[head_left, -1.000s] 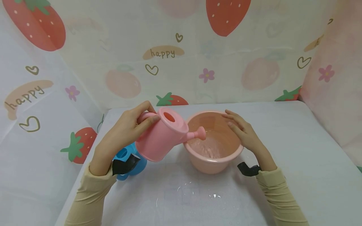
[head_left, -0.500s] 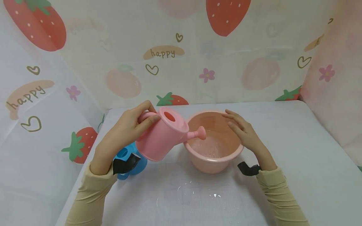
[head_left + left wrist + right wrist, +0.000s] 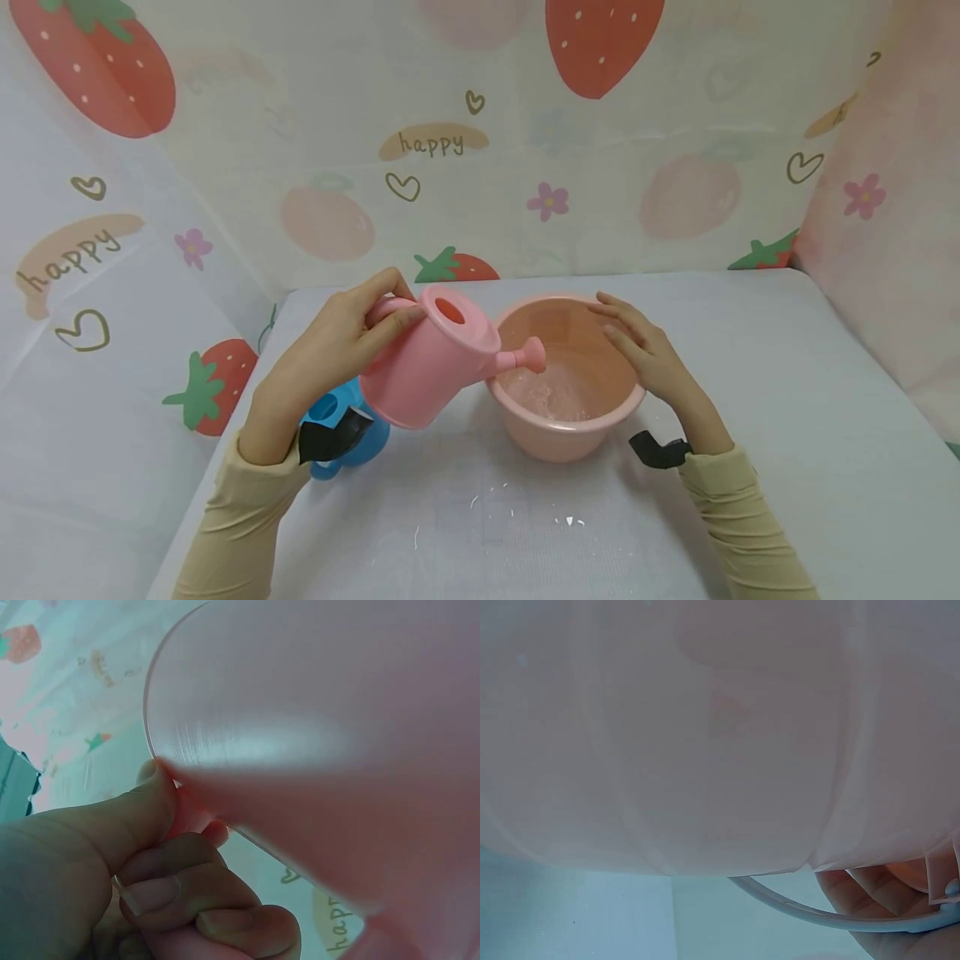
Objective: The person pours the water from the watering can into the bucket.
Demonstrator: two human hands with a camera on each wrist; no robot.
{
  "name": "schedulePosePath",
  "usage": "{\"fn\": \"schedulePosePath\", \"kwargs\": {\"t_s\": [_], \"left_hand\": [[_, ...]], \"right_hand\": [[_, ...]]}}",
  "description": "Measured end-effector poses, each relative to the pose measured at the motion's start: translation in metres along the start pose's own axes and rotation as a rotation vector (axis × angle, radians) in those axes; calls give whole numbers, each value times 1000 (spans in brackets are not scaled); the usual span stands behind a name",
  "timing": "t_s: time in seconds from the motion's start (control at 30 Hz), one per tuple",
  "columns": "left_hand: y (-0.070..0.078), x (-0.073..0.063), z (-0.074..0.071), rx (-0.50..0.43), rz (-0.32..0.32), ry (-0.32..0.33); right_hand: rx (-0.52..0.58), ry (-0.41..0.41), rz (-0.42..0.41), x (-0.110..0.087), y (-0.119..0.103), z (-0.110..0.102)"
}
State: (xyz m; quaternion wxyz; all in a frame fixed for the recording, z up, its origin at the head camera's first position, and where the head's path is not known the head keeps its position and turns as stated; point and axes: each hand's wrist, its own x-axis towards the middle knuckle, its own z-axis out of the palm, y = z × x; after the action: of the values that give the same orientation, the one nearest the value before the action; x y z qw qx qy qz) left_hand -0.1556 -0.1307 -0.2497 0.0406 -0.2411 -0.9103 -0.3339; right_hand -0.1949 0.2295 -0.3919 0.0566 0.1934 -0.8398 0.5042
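Observation:
My left hand (image 3: pixel 341 342) grips the handle of a pink watering can (image 3: pixel 427 375), its thumb near the can's upper edge. Tilted to the right, the can hangs with its spout and rose over the mouth of a pale pink bucket (image 3: pixel 555 442). Rippling water (image 3: pixel 551 396) shows inside the bucket, below the rose. On the bucket's right side, my right hand (image 3: pixel 648 354) holds the rim, thumb over the inside. In the right wrist view, the fingers (image 3: pixel 870 892) show beside the bucket's outer wall, close to its thin grey carrying handle (image 3: pixel 817 919).
A blue watering can (image 3: pixel 367 446) stands at the left, partly hidden behind my left wrist. Water drops (image 3: pixel 573 522) lie on the white table covering (image 3: pixel 480 533) in front. Printed sheets (image 3: pixel 480 200) with strawberries and hearts enclose the back and sides.
The ripples in the water have shifted. Both hands, the tilted watering can and the bucket stay in nearly the same place.

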Motion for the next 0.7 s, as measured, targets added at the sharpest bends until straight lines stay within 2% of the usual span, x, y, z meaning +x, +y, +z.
{"fn": "schedulePosePath", "kwargs": {"t_s": [0.7], "left_hand": [[-3,2,0,-20,12,-9]], "right_hand": [[-14,2,18,-1,-3,0]]}}
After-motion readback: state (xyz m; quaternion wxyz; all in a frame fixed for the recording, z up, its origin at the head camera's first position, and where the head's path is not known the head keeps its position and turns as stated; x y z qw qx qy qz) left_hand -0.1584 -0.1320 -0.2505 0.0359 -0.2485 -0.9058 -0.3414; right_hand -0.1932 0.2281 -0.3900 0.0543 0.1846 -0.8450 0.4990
